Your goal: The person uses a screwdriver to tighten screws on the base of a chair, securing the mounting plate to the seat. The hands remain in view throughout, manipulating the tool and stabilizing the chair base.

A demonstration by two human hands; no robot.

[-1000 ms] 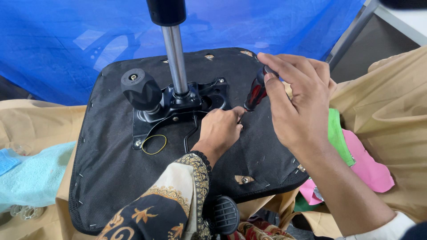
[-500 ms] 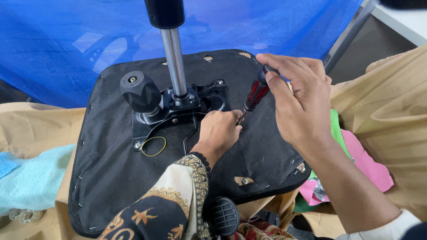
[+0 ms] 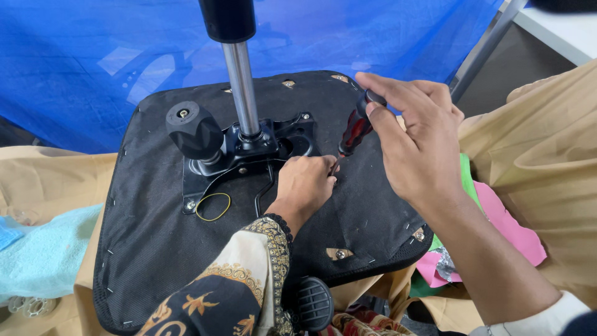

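an office chair seat [image 3: 155,261] lies upside down, its black fabric underside facing up, so the metal mechanism plate [image 3: 249,155] is easy to reach. from the plate the chrome gas column [image 3: 241,87] stands straight up, and a black round knob [image 3: 193,130] sticks out at its left.

the right hand [image 3: 416,143] holds a screwdriver with a red and black handle [image 3: 354,130]; the fingers are closed around the top of the handle, and the tool leans down to the left, toward the right edge of the plate. the left hand [image 3: 305,183] is closed narrow at the tip of the tool, it seems to steady the tip on a screw, but the screw itself is hidden under the fingers.

a yellow rubber band [image 3: 213,206] lies on the fabric just beside the plate corner. behind the seat hangs a blue tarp [image 3: 93,56], and beige cloth [image 3: 547,162] lies at the right.
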